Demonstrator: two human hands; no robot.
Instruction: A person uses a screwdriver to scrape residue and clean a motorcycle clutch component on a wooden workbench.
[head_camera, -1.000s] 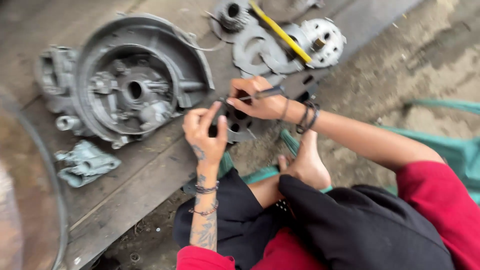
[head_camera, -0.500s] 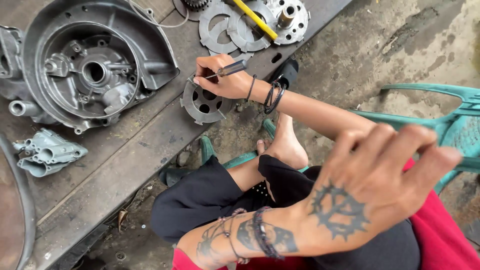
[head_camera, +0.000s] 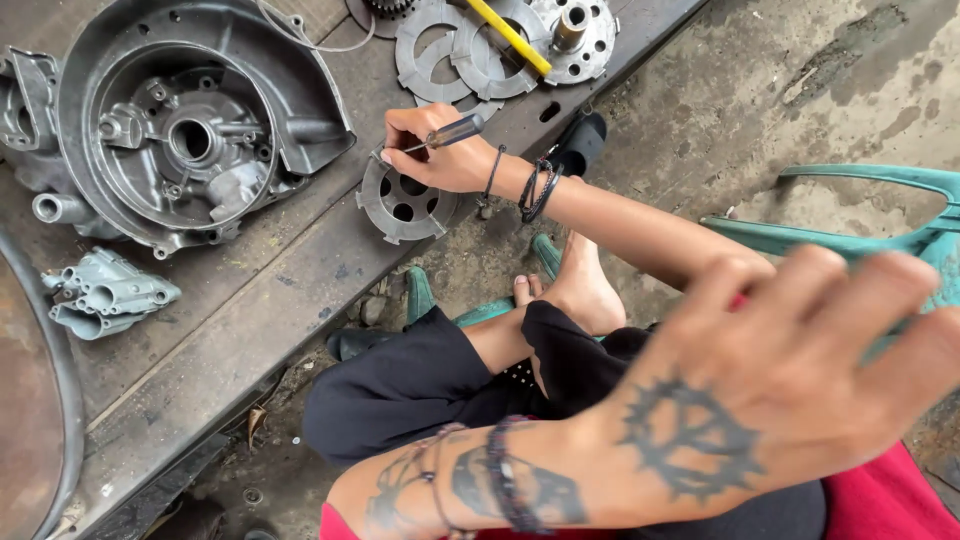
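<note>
My right hand (head_camera: 440, 150) grips a screwdriver (head_camera: 455, 130) with a dark handle. Its tip points left over a round grey metal plate with holes (head_camera: 405, 205). That plate lies at the edge of a worn wooden bench (head_camera: 250, 300), partly under my right hand. My left hand (head_camera: 790, 390), tattooed on its back, is raised close to the camera at the lower right. Its fingers are spread, it looks blurred, and it holds nothing. My legs in black trousers (head_camera: 420, 385) and a bare foot (head_camera: 580, 290) are below the bench.
A large grey engine cover (head_camera: 190, 130) sits on the bench at upper left, with a small grey cast part (head_camera: 105, 295) below it. More round plates and a yellow-handled tool (head_camera: 505, 35) lie at the top. A teal plastic chair (head_camera: 880, 210) stands at right on concrete.
My left hand has let go of the round plate and swung up and to the right, close to the camera. My right hand stays on the plate with the screwdriver.
</note>
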